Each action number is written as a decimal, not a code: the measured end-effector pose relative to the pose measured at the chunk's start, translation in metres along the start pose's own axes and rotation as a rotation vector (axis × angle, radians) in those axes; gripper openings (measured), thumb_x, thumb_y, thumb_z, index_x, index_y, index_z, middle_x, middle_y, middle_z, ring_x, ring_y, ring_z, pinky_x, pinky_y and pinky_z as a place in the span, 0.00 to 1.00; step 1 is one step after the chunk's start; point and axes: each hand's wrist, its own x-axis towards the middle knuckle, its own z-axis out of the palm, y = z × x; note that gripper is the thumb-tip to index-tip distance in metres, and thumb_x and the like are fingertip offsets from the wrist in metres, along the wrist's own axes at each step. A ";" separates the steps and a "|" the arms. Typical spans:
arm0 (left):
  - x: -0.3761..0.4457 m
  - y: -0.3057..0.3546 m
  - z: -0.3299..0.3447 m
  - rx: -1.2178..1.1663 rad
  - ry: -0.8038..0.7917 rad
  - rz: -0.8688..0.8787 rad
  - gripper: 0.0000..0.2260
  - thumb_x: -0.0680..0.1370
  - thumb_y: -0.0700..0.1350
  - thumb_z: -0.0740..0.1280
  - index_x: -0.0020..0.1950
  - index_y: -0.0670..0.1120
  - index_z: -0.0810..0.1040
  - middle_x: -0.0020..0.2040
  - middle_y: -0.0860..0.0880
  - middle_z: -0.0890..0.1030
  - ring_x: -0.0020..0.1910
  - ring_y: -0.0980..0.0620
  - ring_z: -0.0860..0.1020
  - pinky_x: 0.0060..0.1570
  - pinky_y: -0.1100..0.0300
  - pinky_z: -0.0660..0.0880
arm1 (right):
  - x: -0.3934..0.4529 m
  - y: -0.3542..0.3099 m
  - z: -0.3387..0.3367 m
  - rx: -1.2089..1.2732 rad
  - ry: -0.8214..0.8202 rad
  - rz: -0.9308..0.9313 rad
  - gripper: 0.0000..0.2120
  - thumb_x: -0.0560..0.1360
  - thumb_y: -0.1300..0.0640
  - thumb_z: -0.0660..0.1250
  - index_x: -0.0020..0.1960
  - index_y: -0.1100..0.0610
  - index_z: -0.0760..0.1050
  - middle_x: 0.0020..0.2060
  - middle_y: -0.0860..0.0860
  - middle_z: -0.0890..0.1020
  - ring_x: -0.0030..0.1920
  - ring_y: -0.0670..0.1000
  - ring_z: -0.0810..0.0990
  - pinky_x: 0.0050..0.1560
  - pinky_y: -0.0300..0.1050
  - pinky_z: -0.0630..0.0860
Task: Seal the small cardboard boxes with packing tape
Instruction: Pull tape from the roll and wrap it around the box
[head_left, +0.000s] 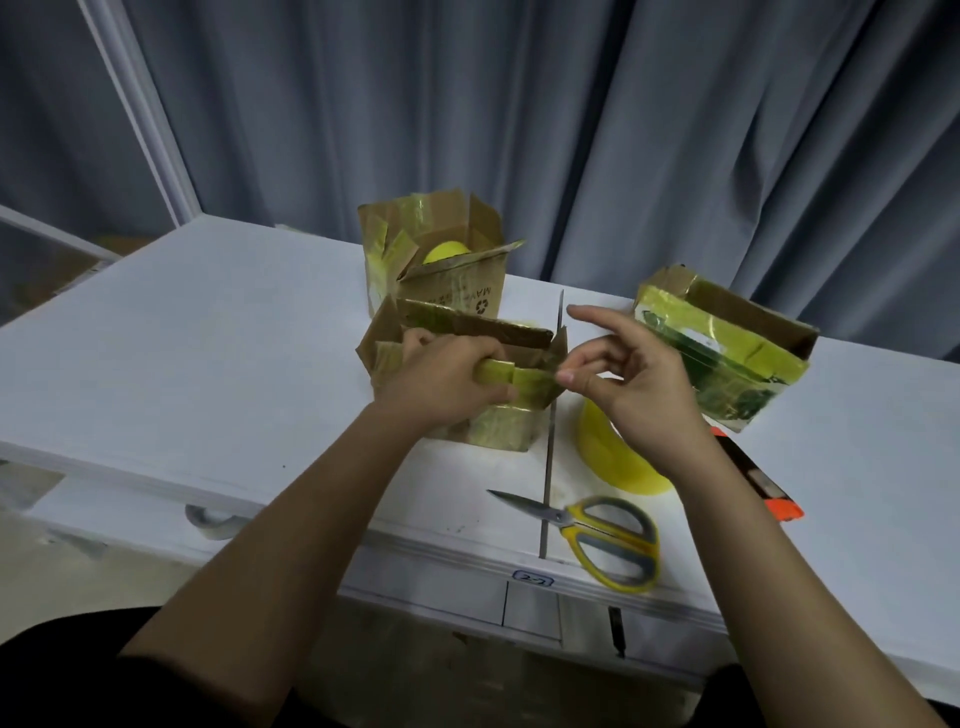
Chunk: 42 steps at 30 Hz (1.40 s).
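Note:
A small cardboard box (498, 431), patched with yellowish tape, stands on the white table (208, 364) in front of me with its flaps open. My left hand (441, 384) grips its near flap from above. My right hand (628, 379) is just right of the box, thumb and forefinger pinching the taped edge of that flap, other fingers spread. Behind it stands a second open box (457, 291) with something yellow inside. A third taped box (727, 353) lies tilted to the right. A yellow roll of packing tape (608, 457) lies partly hidden under my right wrist.
Yellow-handled scissors (597, 535) lie shut near the table's front edge. An orange and black tool (758, 483) lies right of the tape roll. A narrow seam (550, 441) runs across the table between the boxes. Grey curtains hang behind the table.

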 end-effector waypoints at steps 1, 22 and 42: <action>0.000 -0.001 0.002 -0.034 0.015 -0.019 0.07 0.72 0.60 0.69 0.45 0.60 0.75 0.39 0.62 0.73 0.44 0.58 0.52 0.41 0.58 0.49 | 0.000 0.002 0.000 0.005 -0.003 0.005 0.26 0.70 0.68 0.73 0.59 0.42 0.74 0.37 0.47 0.84 0.39 0.48 0.81 0.50 0.40 0.78; 0.014 0.006 0.010 -0.101 -0.064 -0.078 0.05 0.74 0.58 0.67 0.43 0.60 0.79 0.39 0.63 0.77 0.52 0.56 0.66 0.40 0.53 0.48 | 0.021 0.013 0.004 0.100 -0.071 0.007 0.24 0.70 0.70 0.71 0.61 0.50 0.75 0.37 0.51 0.83 0.41 0.60 0.79 0.52 0.51 0.78; 0.022 0.011 0.000 -0.189 -0.255 -0.165 0.21 0.67 0.55 0.51 0.48 0.55 0.81 0.51 0.55 0.78 0.58 0.51 0.64 0.52 0.54 0.51 | 0.027 0.012 0.005 -0.015 -0.086 0.028 0.25 0.70 0.68 0.73 0.62 0.50 0.75 0.36 0.49 0.83 0.39 0.53 0.80 0.51 0.48 0.79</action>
